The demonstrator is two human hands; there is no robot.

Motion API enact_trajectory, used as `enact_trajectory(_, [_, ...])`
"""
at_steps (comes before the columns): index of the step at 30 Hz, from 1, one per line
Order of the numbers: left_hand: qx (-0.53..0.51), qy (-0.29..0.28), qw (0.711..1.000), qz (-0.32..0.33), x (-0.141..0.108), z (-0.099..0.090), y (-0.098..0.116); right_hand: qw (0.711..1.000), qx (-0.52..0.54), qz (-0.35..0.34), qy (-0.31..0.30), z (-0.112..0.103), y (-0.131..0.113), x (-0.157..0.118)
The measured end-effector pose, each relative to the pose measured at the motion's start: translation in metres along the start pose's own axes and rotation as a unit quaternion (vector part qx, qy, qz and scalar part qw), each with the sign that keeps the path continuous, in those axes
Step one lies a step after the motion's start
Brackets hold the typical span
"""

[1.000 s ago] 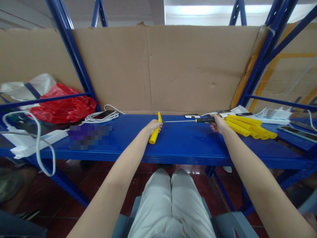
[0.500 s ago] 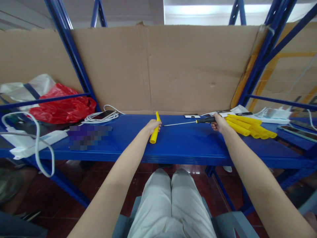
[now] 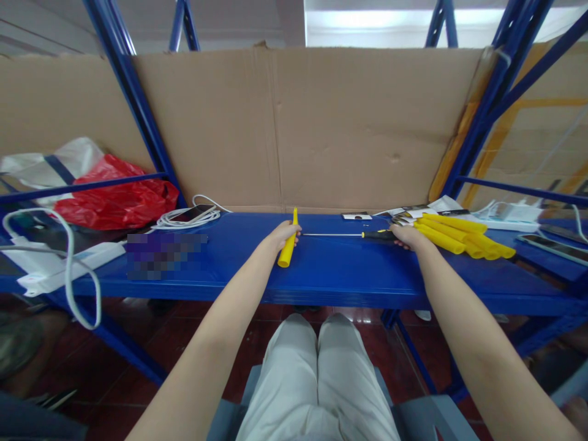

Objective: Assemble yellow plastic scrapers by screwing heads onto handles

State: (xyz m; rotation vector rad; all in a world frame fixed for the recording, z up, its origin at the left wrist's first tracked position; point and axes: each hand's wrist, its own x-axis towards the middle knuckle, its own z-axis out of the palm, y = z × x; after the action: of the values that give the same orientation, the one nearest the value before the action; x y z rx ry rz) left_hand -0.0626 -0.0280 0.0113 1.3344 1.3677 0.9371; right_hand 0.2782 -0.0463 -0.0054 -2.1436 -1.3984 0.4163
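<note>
Head view: left grip (image 3: 282, 233) around yellow tube (image 3: 285, 253), right grip (image 3: 408, 234) around screwdriver (image 3: 376, 235), room before tabletop's front edge (image 3: 340, 295)

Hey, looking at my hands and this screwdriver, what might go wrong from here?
The screwdriver in your right hand points straight toward your left hand, so a slip might jab your fingers.

The yellow tube seems held by the left hand alone, so it might twist if pushed hard.

The pile of yellow tubes lies right beside your right hand, so a careless move could knock some and set them rolling.
</note>
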Motion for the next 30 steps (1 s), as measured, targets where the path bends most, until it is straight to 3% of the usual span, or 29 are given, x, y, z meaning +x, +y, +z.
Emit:
enact_trajectory(3, [-0.009,0.018,1.000,0.001,0.001,0.001,0.001,0.993,-0.104,0.047,-0.030,-0.003,0.001,0.004])
enact_trajectory(6, [0.003,0.023,1.000,0.003,-0.001,0.006,0.002,0.986,-0.157,0.048,-0.025,-0.006,-0.002,0.000])
enact_trajectory(11, [0.122,-0.025,0.991,0.054,-0.002,0.018,0.008,0.975,-0.185,0.019,0.119,-0.006,-0.008,-0.006])
enact_trajectory(13, [0.192,-0.035,0.976,0.094,0.001,0.023,0.012,0.974,-0.176,-0.022,0.141,-0.003,-0.013,-0.004])
enact_trajectory(17, [0.301,0.008,0.935,0.188,0.014,0.034,0.019,0.973,-0.163,-0.143,0.075,0.007,-0.028,0.009])
enact_trajectory(20, [0.341,0.012,0.915,0.215,0.024,0.043,0.023,0.968,-0.191,-0.162,0.018,0.012,-0.041,0.019])
enact_trajectory(26, [0.347,-0.018,0.918,0.191,0.029,0.049,0.024,0.964,-0.231,-0.128,-0.012,0.020,-0.060,0.036])
enact_trajectory(30, [0.287,-0.024,0.938,0.192,0.029,0.045,0.015,0.965,-0.231,-0.122,-0.002,0.028,-0.062,0.043])
